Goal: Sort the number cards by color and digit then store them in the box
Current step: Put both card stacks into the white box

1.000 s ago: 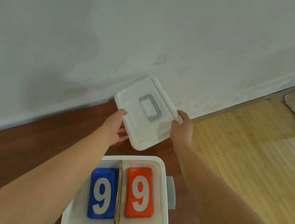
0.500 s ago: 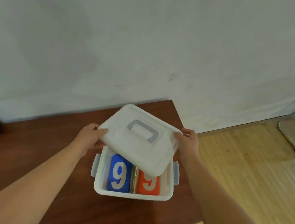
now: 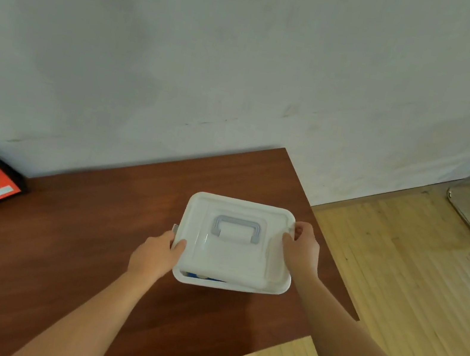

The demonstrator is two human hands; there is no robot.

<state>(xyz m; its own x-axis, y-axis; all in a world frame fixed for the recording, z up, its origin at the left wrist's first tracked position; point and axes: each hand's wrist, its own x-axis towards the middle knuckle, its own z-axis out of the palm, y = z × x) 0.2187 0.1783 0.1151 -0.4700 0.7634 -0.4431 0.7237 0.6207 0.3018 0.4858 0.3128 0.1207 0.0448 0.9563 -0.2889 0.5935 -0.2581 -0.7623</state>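
We've got the white lid [image 3: 235, 242] pinched at both side edges: left hand [image 3: 157, 253] on its left rim, right hand [image 3: 300, 249] on its right. Between our grips it sits on the box [image 3: 209, 283], near edge not seated; blue card [image 3: 203, 277] shows in the gap underneath. Box is on the brown table [image 3: 56, 256].

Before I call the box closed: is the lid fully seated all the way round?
No: the lid is still tilted, and a gap at the near edge of the box shows a sliver of blue card.
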